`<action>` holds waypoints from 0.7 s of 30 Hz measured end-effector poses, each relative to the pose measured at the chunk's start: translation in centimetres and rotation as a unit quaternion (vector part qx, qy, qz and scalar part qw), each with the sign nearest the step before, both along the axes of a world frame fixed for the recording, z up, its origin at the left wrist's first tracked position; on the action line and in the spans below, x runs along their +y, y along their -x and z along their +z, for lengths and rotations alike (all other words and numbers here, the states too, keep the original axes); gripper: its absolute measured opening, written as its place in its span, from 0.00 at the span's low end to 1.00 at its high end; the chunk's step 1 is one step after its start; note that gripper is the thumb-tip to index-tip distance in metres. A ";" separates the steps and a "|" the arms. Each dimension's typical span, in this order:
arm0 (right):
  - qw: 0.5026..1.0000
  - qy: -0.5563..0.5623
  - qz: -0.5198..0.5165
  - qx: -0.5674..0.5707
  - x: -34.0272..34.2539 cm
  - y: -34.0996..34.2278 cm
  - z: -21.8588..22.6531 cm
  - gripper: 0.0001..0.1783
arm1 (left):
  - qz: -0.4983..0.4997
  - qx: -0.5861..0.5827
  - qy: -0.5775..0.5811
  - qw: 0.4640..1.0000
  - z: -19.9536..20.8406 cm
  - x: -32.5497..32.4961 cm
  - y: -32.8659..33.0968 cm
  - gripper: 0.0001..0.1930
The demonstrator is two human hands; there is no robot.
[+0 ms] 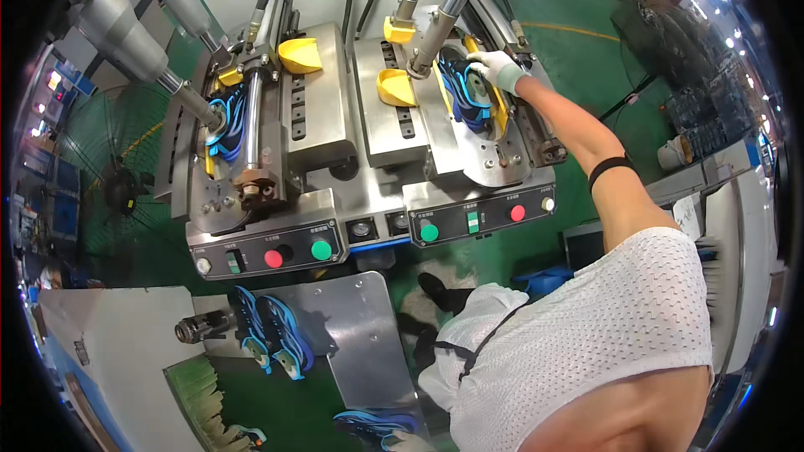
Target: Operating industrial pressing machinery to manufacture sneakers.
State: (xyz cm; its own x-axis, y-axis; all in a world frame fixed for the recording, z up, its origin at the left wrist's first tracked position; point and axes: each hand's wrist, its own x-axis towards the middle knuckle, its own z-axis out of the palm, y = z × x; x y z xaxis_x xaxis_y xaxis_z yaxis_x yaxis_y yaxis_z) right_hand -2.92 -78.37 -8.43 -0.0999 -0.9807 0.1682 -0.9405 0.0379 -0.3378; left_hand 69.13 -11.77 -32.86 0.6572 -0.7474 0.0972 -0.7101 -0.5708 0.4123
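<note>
Both hands are well apart: the white-gloved right hand (497, 71) has its fingers bent against a blue-and-black shoe with bright blue trim (466, 94), though whether they pinch it I cannot tell, while what looks like the left hand (409, 444), cut by the lower edge, meets a second blue-and-black shoe (370, 423), its grip hidden. Relative to the black rectangular control panel (452, 228), the first shoe lies beyond it, long axis running roughly away from the panel, with the right hand at its right side and much the nearer. Also beyond the panel are a silver metal rod (437, 38) and a curved yellow block (395, 88); nearer and leftward spreads a flat grey metal surface (364, 318).
</note>
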 end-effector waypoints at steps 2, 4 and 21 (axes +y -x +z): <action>0.998 -0.032 0.002 0.051 -1.7 1.1 0.3 0.18 | -0.084 -0.007 -0.048 0.995 -1.9 -0.2 -0.2 0.20; 0.994 -0.107 0.000 -0.011 -4.2 1.2 1.7 0.20 | -0.130 -0.036 -0.080 0.988 -4.1 1.7 -1.9 0.24; 0.859 -0.203 -0.146 -0.447 -2.0 5.8 -6.1 0.08 | 0.254 0.194 0.014 0.948 -5.0 -2.2 -0.1 0.45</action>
State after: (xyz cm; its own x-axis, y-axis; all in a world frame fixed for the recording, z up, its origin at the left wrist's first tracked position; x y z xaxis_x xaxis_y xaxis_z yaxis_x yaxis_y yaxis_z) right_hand -8.70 -80.35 -14.49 -0.2636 -0.8514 -0.4536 -0.2412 0.5134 -0.8235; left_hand 69.18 -13.96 -37.85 0.9218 -0.3258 -0.2100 -0.1392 -0.7839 0.6051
